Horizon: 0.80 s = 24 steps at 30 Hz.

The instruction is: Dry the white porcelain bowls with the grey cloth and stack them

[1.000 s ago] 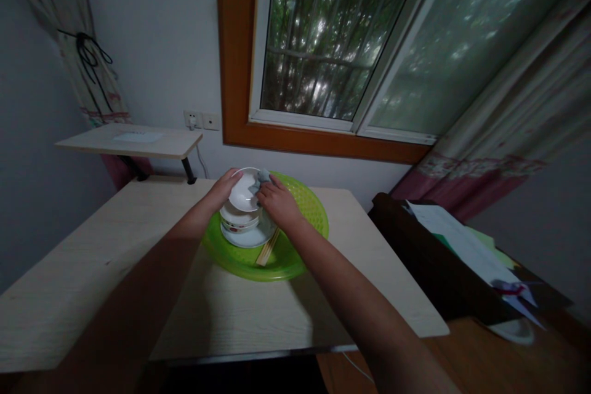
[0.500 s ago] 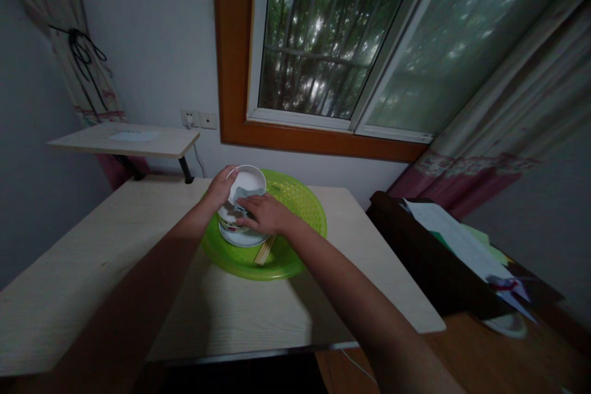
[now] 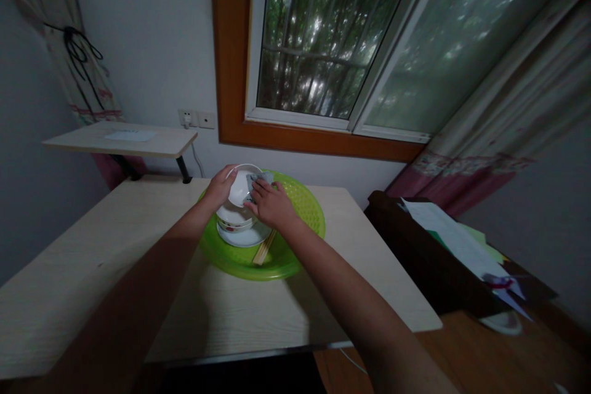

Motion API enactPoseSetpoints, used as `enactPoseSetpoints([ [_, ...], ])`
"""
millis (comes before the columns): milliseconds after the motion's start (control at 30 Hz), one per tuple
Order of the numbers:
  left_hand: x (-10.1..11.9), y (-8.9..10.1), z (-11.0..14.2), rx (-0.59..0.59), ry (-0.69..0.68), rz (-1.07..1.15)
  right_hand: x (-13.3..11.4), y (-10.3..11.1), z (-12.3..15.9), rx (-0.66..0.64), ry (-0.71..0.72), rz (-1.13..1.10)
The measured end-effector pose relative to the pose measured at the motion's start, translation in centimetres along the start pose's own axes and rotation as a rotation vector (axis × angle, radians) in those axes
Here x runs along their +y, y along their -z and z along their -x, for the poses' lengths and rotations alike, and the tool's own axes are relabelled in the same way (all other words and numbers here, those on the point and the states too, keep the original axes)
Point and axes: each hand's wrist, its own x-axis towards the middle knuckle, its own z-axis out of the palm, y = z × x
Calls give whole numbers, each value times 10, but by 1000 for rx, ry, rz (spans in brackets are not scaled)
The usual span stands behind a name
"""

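My left hand (image 3: 221, 188) grips the left rim of a white bowl (image 3: 239, 188), which is tilted with its inside toward me. Closed on a grey cloth (image 3: 265, 177), my right hand (image 3: 271, 202) presses it against the right side of that bowl. Below are stacked white bowls (image 3: 234, 215) with a patterned outside, resting on a white plate (image 3: 244, 236). Beside the plate lie several light wooden chopsticks (image 3: 264, 249). All of this sits in or above a round green plastic basket (image 3: 305, 209) with a perforated wall.
The basket stands on a pale wooden table (image 3: 258, 314). A small raised shelf (image 3: 124, 138) with a paper on it is at the back left. To the right, a dark brown piece of furniture (image 3: 415, 258) holds papers. A window (image 3: 323, 37) is behind.
My right hand has moved with the cloth from the middle of the bowl up and right to its right rim. My left hand keeps its hold on the bowl.
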Motion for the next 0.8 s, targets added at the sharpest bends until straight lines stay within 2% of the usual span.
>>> enactPoseSetpoints([
  [167, 1, 2, 1, 38, -2, 11, -6, 8, -3, -61, 21, -16],
  [333, -11, 2, -4, 46, 21, 62, -10, 17, -4, -145, 174, -76],
  [433, -21, 2, -9, 29, 32, 113, -12, 18, -4, -118, 237, -104],
  [533, -27, 2, -11, -55, 68, 212, -14, 13, -4, -82, 277, -93],
  [800, -30, 1, -13, -130, 97, 277, -15, -1, -3, -52, 270, -80],
])
